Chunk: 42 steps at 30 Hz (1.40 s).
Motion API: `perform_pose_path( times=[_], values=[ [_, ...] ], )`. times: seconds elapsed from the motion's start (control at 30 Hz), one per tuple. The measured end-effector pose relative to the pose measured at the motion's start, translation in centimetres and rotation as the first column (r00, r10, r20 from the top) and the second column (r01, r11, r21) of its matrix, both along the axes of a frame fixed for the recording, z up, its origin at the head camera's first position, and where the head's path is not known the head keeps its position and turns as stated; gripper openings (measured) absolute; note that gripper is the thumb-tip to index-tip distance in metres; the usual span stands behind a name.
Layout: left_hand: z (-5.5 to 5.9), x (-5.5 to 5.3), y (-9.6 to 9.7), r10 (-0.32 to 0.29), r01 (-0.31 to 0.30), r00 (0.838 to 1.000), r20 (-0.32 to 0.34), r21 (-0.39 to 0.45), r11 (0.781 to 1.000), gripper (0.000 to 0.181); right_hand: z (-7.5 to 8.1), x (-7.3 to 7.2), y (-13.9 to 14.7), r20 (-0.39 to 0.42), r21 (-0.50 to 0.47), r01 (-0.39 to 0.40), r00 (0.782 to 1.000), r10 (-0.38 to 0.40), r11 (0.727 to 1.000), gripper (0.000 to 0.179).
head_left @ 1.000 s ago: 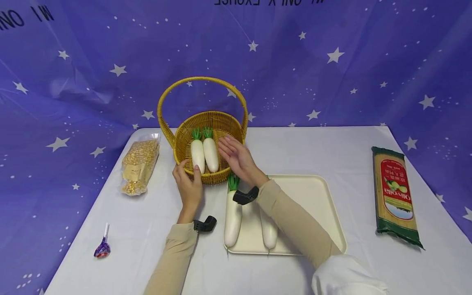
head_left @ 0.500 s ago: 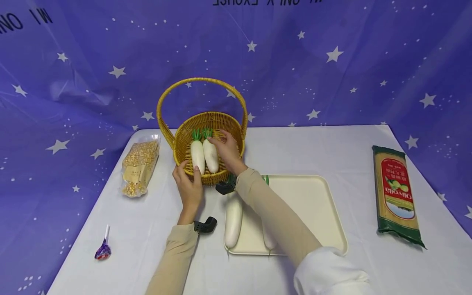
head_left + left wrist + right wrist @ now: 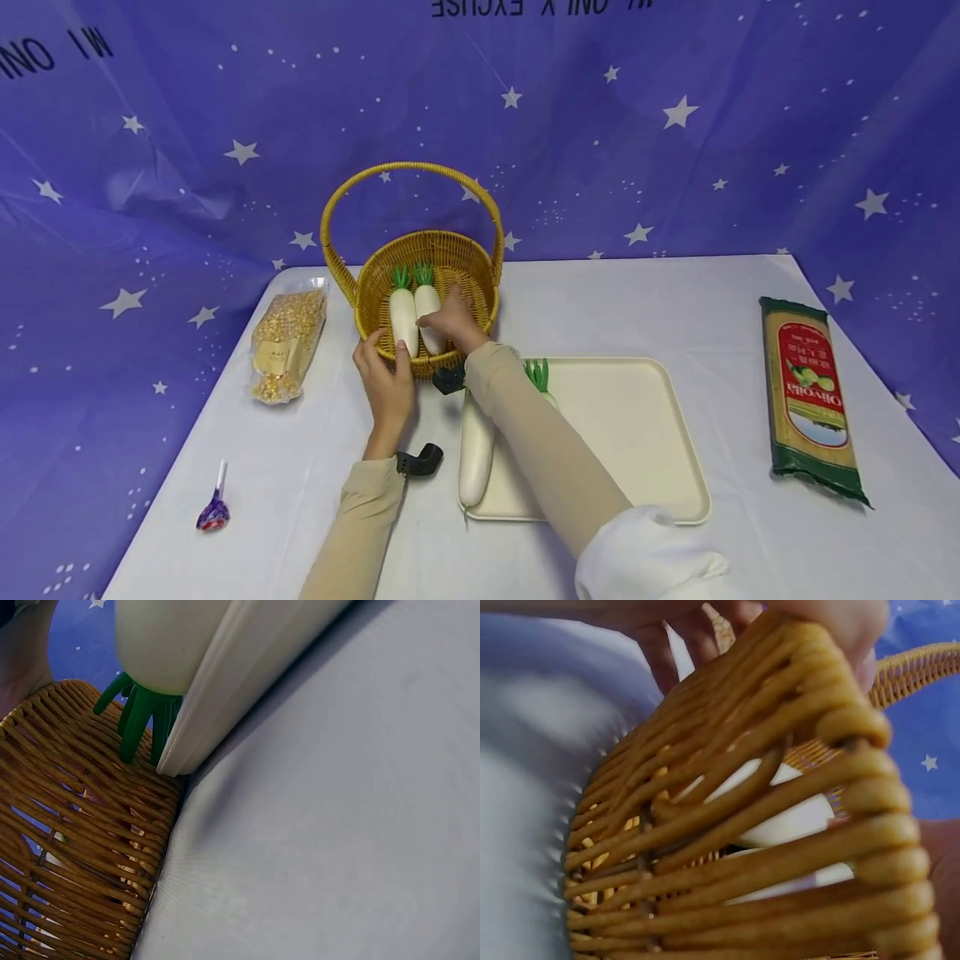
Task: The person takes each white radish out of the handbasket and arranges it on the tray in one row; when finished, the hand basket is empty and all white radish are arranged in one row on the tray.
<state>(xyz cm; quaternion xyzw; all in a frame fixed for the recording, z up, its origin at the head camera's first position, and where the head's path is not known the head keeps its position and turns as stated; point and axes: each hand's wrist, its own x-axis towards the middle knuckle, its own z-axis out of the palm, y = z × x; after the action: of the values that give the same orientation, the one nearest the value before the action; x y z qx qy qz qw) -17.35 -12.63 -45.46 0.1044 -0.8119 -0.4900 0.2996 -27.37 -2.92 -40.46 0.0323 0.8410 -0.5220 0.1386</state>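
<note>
My left hand (image 3: 387,385) grips the front-left rim of a wicker basket (image 3: 472,258), thumb over the edge and fingers outside. In the basket lie two white radishes with green tops, a left radish (image 3: 402,317) and a right radish (image 3: 426,298). Reaching in from the right, my right hand (image 3: 453,321) holds the right radish, its thumb across the body; the other fingers are partly hidden. The right wrist view shows woven basket wall (image 3: 727,802) up close. A cream tray (image 3: 615,433) holds a long radish (image 3: 476,458) and another, mostly under my right forearm, its green leaves (image 3: 537,373) showing.
A bag of corn kernels (image 3: 288,346) lies left of the basket, with a wrapped lollipop (image 3: 214,508) nearer the front. At the right edge of the white table lies a pack of noodles (image 3: 812,392). A blue starry cloth (image 3: 600,167) hangs behind.
My right hand has moved left from the basket's right rim onto the right radish, then down along its body. My left hand stays on the rim.
</note>
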Motion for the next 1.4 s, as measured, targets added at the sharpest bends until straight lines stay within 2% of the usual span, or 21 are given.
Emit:
perform_pose_path(
  times=[0.07,0.13,0.17,0.23,0.33,0.4,0.43,0.67,0.83,1.0,1.13,1.27,1.4],
  values=[
    [-0.1,0.1,0.0,-0.001,0.001,1.0,0.001,0.001,1.0,0.041,-0.9,-0.6,-0.2,0.012,0.022,-0.019,1.0,0.018,1.0,0.108],
    [-0.1,0.1,0.0,0.0,0.0,1.0,0.004,0.003,1.0,0.041,-0.9,-0.5,-0.3,0.024,0.044,-0.03,0.999,0.029,0.999,0.108],
    [-0.2,0.1,-0.1,0.0,0.0,1.0,0.006,0.002,1.0,0.041,-0.6,-0.1,-0.2,0.022,0.048,-0.037,0.999,0.036,0.998,0.107],
    [-0.4,0.1,-0.1,0.002,-0.002,1.0,0.007,0.0,1.0,0.042,2.0,1.8,0.0,0.054,0.053,-0.04,0.998,0.037,0.998,0.098],
    [-0.4,0.2,-0.1,0.002,-0.002,1.0,0.006,-0.006,1.0,0.041,2.8,2.7,0.2,0.046,0.05,-0.047,0.998,0.045,0.998,0.09],
    [-0.4,0.2,-0.1,-0.001,0.001,1.0,0.002,-0.005,1.0,0.041,2.6,2.6,0.3,0.037,0.05,-0.055,0.998,0.053,0.997,0.087],
    [-0.5,0.2,-0.1,-0.003,0.003,1.0,0.0,-0.007,1.0,0.041,1.3,1.7,0.2,0.028,0.041,-0.061,0.998,0.06,0.997,0.09],
    [-0.7,0.1,-0.2,-0.004,0.004,1.0,-0.005,-0.008,1.0,0.043,1.0,1.4,0.4,0.017,-0.068,-0.138,0.99,0.139,0.988,0.083],
    [-0.5,0.2,-0.1,-0.004,0.004,1.0,0.007,-0.001,1.0,0.042,1.1,1.3,0.7,0.031,-0.098,-0.227,0.972,0.231,0.969,0.071],
    [-0.4,0.1,0.0,-0.01,0.009,1.0,0.015,0.001,1.0,0.041,1.4,1.2,1.1,0.075,-0.119,-0.271,0.957,0.281,0.955,0.062],
    [-0.4,-0.1,0.1,-0.012,0.012,1.0,0.002,-0.006,1.0,0.042,1.5,0.8,1.4,0.071,-0.136,-0.312,0.943,0.324,0.94,0.058],
    [-0.3,-0.2,0.0,-0.009,0.009,1.0,-0.016,-0.007,1.0,0.042,1.6,0.5,1.5,0.025,-0.196,-0.367,0.925,0.379,0.909,0.055],
    [-0.2,-0.3,-0.2,-0.007,0.006,1.0,-0.021,-0.014,1.0,0.042,1.7,0.3,1.6,-0.02,-0.287,-0.409,0.906,0.422,0.866,0.055]
  ],
)
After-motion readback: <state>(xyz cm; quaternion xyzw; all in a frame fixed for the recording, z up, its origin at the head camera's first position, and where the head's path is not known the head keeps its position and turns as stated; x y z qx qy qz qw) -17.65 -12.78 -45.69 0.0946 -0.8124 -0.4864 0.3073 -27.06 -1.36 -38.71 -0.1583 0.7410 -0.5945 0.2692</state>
